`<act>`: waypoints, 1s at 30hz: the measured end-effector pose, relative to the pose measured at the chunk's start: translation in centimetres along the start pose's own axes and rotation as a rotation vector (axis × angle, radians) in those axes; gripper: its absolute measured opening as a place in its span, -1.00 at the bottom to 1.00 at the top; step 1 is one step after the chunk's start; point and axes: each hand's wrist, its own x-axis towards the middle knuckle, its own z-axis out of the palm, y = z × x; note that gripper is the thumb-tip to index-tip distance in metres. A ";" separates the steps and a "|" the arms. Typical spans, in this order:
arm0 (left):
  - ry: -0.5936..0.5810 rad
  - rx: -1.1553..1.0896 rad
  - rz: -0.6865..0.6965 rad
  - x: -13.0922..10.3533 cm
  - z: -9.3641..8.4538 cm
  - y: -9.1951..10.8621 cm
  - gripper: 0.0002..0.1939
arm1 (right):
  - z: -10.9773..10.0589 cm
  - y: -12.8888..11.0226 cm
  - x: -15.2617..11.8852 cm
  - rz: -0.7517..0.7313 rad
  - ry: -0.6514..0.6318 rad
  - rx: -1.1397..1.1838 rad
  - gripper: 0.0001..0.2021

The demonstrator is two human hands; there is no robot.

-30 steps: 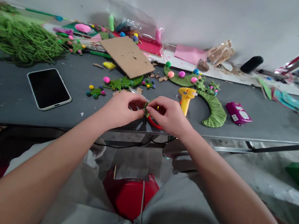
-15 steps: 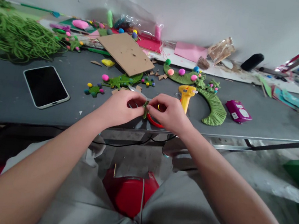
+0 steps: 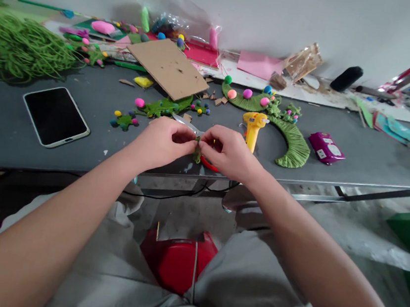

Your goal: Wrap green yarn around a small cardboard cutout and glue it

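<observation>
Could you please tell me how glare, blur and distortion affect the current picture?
In the head view, small glints show on the plastic bag; in the same view, the green piece between left hand and right hand looks soft, its detail unclear; there too, the forearms appear stretched toward the lower corners.

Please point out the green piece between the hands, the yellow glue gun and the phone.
Green piece (image 3: pixel 197 156), head view: its lower part.
Yellow glue gun (image 3: pixel 253 128), head view: top of its handle.
Phone (image 3: pixel 56 116), head view: middle of its dark screen.

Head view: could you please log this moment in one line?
left hand, right hand: pinching green piece | near right hand: yellow glue gun
</observation>
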 end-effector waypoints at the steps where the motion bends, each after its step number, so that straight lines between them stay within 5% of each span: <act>1: -0.002 -0.009 -0.004 0.0 0.0 0.0 -0.81 | 0.0 0.0 0.0 -0.004 0.004 -0.011 -0.91; 6: -0.014 -0.063 -0.012 0.0 0.0 -0.3 -0.82 | 0.0 0.0 0.0 0.003 0.030 -0.024 -0.90; 10: 0.001 -0.102 0.007 -0.2 -0.1 -0.3 -0.81 | -2.2 -0.1 -0.7 0.084 0.008 0.070 -0.78; 15: 0.043 -0.061 -0.006 -0.4 -0.6 -0.3 -0.80 | -7.3 1.3 -2.9 0.465 -0.183 -0.135 -0.39; 18: 0.060 -0.069 0.002 -0.3 -0.7 -0.5 -0.80 | -8.6 3.1 -3.4 0.663 -0.061 -0.341 -0.36; 25: 0.055 -0.165 -0.002 0.0 -0.5 -0.8 -0.79 | -5.5 7.5 -1.1 0.704 0.143 -0.304 -0.55; 30: 0.031 -0.249 -0.016 0.0 -0.5 -0.8 -0.75 | -4.2 8.0 -0.4 0.652 0.275 -0.119 -0.75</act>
